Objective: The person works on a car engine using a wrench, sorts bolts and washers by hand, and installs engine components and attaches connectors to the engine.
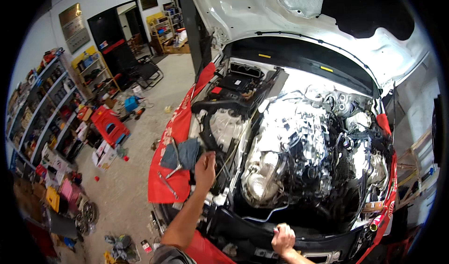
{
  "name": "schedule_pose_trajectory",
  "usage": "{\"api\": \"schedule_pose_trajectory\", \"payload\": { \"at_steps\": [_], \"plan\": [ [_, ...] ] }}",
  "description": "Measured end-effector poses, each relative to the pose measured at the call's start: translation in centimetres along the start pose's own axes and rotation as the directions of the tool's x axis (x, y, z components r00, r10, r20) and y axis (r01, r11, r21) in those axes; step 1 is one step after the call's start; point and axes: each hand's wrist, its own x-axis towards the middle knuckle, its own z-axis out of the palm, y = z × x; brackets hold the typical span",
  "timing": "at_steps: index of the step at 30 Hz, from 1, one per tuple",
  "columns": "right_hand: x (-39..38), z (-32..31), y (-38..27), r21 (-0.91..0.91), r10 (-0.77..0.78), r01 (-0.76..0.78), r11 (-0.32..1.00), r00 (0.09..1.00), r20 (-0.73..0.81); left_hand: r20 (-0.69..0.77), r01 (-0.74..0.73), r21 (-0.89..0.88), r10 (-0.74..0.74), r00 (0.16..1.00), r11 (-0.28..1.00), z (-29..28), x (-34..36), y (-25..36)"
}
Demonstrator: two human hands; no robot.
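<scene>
My left hand [206, 168] is over the left fender of a car, right beside a grey-blue cloth [189, 153]. Its fingers look curled; whatever they may hold is hidden. On the cloth lies a metal T-shaped or Y-shaped wrench [176, 154], and a ratchet-like metal tool [168, 185] rests below it on a red fender cover [161, 193]. My right hand [283, 240] is closed at the black front panel [229, 226], its contents not distinguishable. Just beyond it a bent silver rod or pipe [269, 216] crosses the front of the engine bay.
The exposed engine [299, 138] is brightly lit under a raised white hood [243, 11]. A small brown box [372, 207] sits at the bay's right front. Leftward, a red plastic stool [110, 125], loaded shelves [47, 100] and scattered items occupy the floor and wall.
</scene>
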Motion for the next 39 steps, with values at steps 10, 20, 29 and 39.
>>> {"api": "schedule_pose_trajectory", "payload": {
  "at_steps": [10, 20, 29, 39],
  "plan": [
    [-3.0, 3.0, 1.2, -0.301, -0.105, 0.1, 0.948, 0.994, 0.0, 0.466, -0.542, 0.54, 0.308, 0.83, 0.643, 14.2, 33.5, -7.2],
    [-3.3, 3.2, 1.8, -0.106, 0.115, -0.108, 0.989, 0.991, 0.066, 0.799, -0.701, 0.491, 0.052, 0.599, 0.518, 23.0, 43.5, -12.8],
    [-2.4, 2.7, 2.4, -0.183, 0.103, -0.051, 0.982, 0.951, 0.292, 0.344, -0.782, 0.382, 0.71, 0.615, 0.493, 22.4, 38.7, 3.3],
    [-1.1, -0.6, 0.8, -0.116, -0.013, 0.013, 0.993, 1.0, 0.0, 0.613, -0.227, 0.11, 0.114, 0.781, 0.968, 17.7, 1.8, 15.0]
  ]
}}
